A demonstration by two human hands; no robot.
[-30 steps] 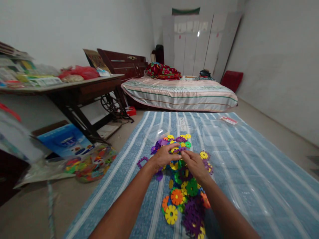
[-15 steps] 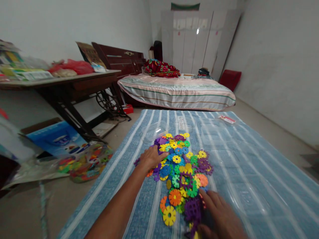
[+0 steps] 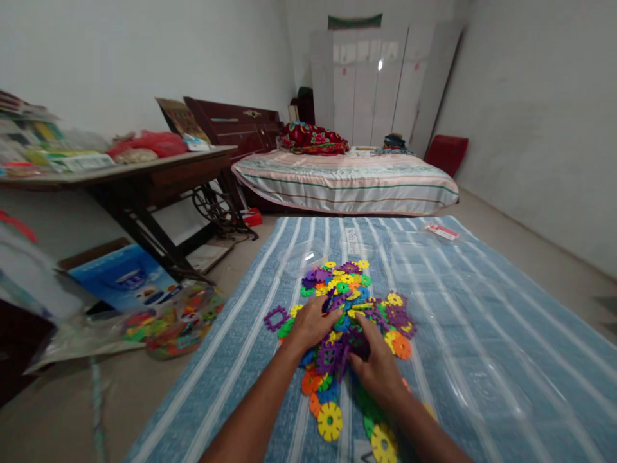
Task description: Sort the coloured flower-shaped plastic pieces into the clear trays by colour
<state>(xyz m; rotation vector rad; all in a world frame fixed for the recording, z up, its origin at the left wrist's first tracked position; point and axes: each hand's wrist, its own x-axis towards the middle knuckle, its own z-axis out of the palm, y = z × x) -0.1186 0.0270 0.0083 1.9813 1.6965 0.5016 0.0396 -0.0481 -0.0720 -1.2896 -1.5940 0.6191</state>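
Observation:
A heap of flat plastic flower-shaped pieces [image 3: 354, 299] in many colours lies on a blue striped mat [image 3: 482, 334]. My left hand [image 3: 311, 325] rests on the heap's left side with its fingers stretched forward over the pieces. To its right, my right hand [image 3: 378, 370] lies on the near side, fingers bent down onto the pieces. A clump of purple pieces [image 3: 332, 357] sits between the two hands. Neither hand lifts anything. A purple square piece [image 3: 276, 317] lies apart at the left, and a yellow piece [image 3: 330, 421] lies near my forearms.
Clear plastic tubs [image 3: 303, 254] and a lid [image 3: 414, 260] lie on the mat beyond the heap. A bag of more coloured pieces [image 3: 180, 321] and a blue box [image 3: 123, 283] sit on the floor at left, by a dark table [image 3: 159, 173]. A low bed [image 3: 347, 180] stands behind.
My right hand went from the heap's top back to the near edge, then pushed forward with the purple pieces. My left hand stayed at the left side. The heap is more bunched.

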